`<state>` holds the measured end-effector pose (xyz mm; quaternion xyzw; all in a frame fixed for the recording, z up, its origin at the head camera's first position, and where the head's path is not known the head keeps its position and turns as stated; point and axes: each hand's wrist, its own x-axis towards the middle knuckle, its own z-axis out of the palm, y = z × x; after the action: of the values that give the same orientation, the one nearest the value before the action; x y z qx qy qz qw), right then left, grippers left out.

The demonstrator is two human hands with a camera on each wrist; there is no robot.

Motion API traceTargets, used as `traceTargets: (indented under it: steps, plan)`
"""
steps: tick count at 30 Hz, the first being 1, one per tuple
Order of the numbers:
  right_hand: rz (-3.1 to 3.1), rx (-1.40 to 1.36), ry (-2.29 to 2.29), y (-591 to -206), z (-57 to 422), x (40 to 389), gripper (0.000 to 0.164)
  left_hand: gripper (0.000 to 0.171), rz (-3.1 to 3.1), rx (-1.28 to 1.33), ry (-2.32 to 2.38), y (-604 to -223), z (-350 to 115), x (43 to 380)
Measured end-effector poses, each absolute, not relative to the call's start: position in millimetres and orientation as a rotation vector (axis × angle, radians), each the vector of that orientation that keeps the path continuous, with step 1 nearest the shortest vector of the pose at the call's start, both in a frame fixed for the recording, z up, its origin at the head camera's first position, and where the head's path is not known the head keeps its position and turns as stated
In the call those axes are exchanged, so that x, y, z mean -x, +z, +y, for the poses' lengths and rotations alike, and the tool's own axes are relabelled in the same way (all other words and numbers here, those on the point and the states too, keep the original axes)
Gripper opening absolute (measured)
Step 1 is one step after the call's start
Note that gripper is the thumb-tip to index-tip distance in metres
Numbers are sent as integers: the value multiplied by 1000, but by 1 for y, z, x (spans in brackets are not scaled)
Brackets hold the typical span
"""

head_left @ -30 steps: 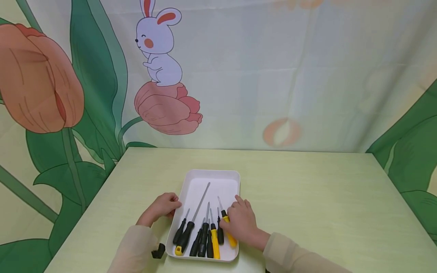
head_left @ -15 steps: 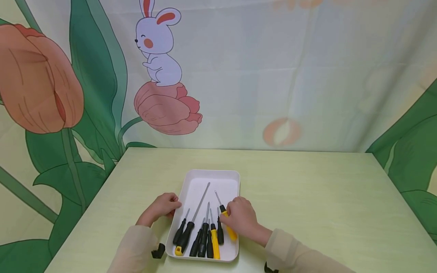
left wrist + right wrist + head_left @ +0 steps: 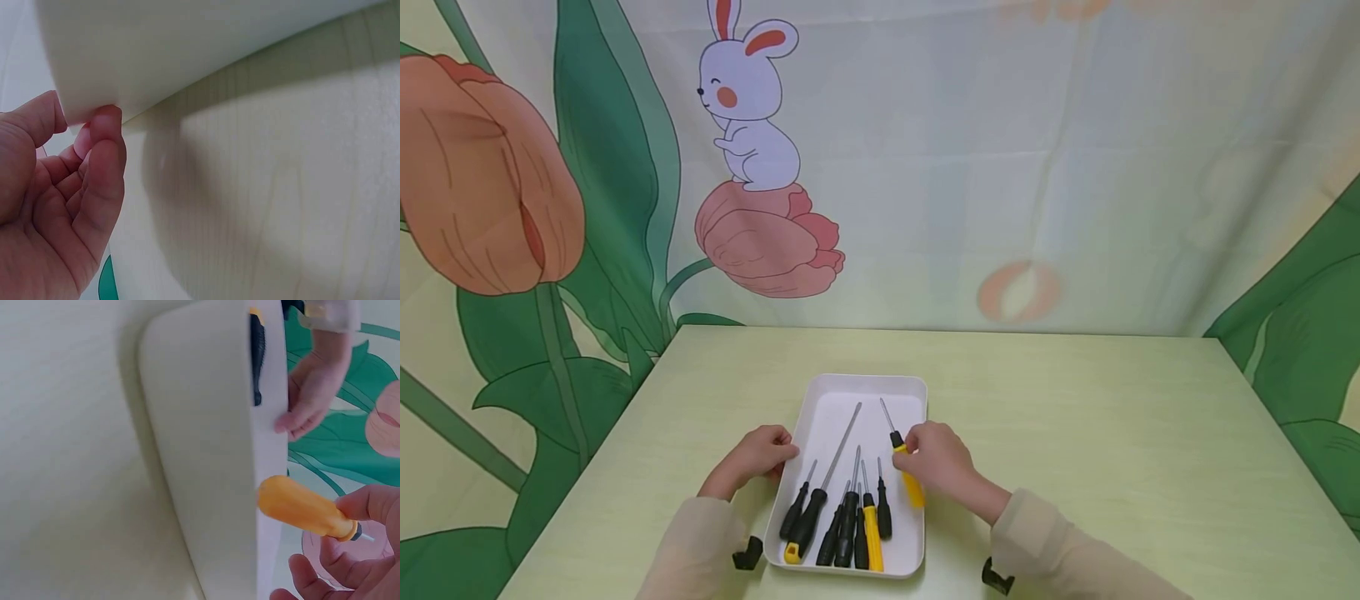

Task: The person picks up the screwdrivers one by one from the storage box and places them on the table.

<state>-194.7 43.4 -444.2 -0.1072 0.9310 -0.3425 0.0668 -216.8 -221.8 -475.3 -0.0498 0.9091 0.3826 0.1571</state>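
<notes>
A white tray [image 3: 842, 387] stands on the table with several screwdrivers lying in it. My left hand [image 3: 762, 452] pinches its left rim; the left wrist view has the thumb and fingers on either side of the tray wall [image 3: 156, 50]. Near the right rim, my right hand [image 3: 942, 454] pinches a yellow-handled screwdriver [image 3: 913, 490], shaft pointing away. That yellow handle [image 3: 300, 506] shows above the tray wall in the right wrist view. Still in the tray are a long black screwdriver [image 3: 808, 517], another yellow one [image 3: 872, 537], and several black-handled ones [image 3: 846, 527].
The pale wood-grain table [image 3: 1097, 450] stretches out on both sides and behind the tray. A printed curtain [image 3: 925, 167] with a rabbit and flowers hangs at its back edge. Black straps [image 3: 748, 553] show at the wrists.
My right hand has curled round the yellow screwdriver, raised it a little and moved it away from me, off the black screwdriver beside it. The left hand has stayed in place.
</notes>
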Motion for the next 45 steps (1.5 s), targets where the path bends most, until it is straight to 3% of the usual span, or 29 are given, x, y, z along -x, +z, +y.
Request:
traceTargets:
  steps: [6,18,45]
  plan:
    - [2765,286,-1083,-439,52,202,25,12,2597,153,1091,-476,-222,217]
    - [2699,152,-1239,-439,74,219,15,13,2593,151,1097,-475,-222,217]
    - [2423,-259,-1384,-473,108,243,22,13,2573,155,1106,-477,-224,218]
